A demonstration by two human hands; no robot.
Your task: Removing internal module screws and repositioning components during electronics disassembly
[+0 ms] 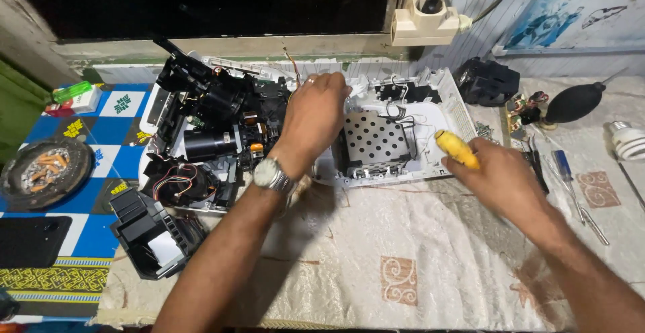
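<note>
Centrally, the opened white appliance housing (430,162) lay on the patterned cloth (403,239), its perforated metal plate (376,138) exposed. The left hand (312,115) pressed down on the far rim, fingers curled, apparently to steady the shell. The right hand (500,172) gripped a yellow-handled screwdriver (457,148) near the housing's right edge. Left lay black internal parts (208,118); far left, an ashtray (44,172); right, a rubber blower (574,101).

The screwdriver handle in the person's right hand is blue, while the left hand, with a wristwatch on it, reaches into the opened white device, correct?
Not quite: the screwdriver handle in the right hand is yellow, not blue, as the head view shows. The rest holds: the left hand, with a wristwatch on it, reaches into the opened white device.
</note>
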